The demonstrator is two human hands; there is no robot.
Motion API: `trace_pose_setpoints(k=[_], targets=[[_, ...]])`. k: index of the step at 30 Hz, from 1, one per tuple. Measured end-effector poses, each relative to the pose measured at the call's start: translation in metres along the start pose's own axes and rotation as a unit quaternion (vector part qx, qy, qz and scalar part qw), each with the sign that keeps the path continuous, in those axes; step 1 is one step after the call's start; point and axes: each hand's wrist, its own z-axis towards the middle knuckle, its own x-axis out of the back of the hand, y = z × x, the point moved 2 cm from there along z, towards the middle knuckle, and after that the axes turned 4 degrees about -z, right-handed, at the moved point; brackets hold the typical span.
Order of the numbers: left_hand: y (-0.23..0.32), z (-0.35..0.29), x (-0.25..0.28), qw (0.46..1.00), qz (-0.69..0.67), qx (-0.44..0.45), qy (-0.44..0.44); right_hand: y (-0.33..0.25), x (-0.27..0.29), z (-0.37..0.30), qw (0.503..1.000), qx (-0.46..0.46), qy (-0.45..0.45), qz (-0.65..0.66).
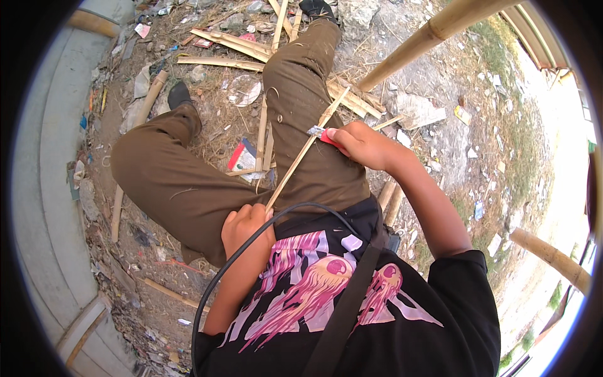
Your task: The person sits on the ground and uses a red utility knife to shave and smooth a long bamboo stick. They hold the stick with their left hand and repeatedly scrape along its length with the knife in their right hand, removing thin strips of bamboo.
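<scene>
A thin bamboo strip [301, 157] lay slantwise across the seated person's lap, its long axis running from the near lower end at the left hand [246, 227] up and away to a far tip that pointed toward the upper right, past the knee and over the scattered ground. The left hand was clenched around the strip's lower end, close against the belly of the black printed shirt [352, 301]. The right hand [359, 146] was closed on a red-handled knife [328, 137], whose short blade met the strip about midway along its length, so the right hand sat farther out along the strip and the left nearer the body. The strip rested over the right thigh of the brown trousers [188, 182], with both legs stretched forward. A black cable [226, 276] curved across the torso below the left hand. Around the legs lay split bamboo slats [226, 43] and litter on dry earth, and a thick bamboo pole [433, 34] crossed the upper right of the view, well apart from both hands. A second pole [553, 259] showed at the right edge.
</scene>
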Motion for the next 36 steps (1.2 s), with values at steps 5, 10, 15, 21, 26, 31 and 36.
trace_pose_setpoints(k=[5, 10, 15, 21, 26, 31, 36], targets=[[0.000, 0.005, -0.003, 0.999, -0.048, 0.011, 0.020, -0.010, -0.009, -0.014, 0.993, 0.093, -0.051, -0.043], [0.005, 0.011, 0.004, 0.999, -0.041, 0.025, 0.010, 0.005, -0.004, -0.029, 0.992, 0.020, 0.006, 0.125], [0.006, 0.011, 0.003, 0.999, -0.041, 0.019, 0.027, -0.016, -0.008, -0.030, 0.905, -0.030, 0.189, 0.379], [0.005, 0.009, 0.003, 0.998, -0.033, 0.002, 0.054, -0.039, -0.024, -0.002, 0.923, 0.033, 0.341, 0.175], [0.004, 0.008, 0.001, 0.998, -0.024, 0.004, 0.064, -0.047, -0.030, 0.005, 0.906, 0.120, 0.393, 0.103], [0.005, 0.007, 0.002, 0.998, -0.031, 0.007, 0.059, -0.045, -0.023, 0.003, 0.859, 0.076, 0.506, -0.025], [0.006, 0.008, 0.005, 0.997, -0.054, 0.012, 0.059, 0.008, 0.024, 0.001, 0.845, 0.017, 0.535, 0.012]])
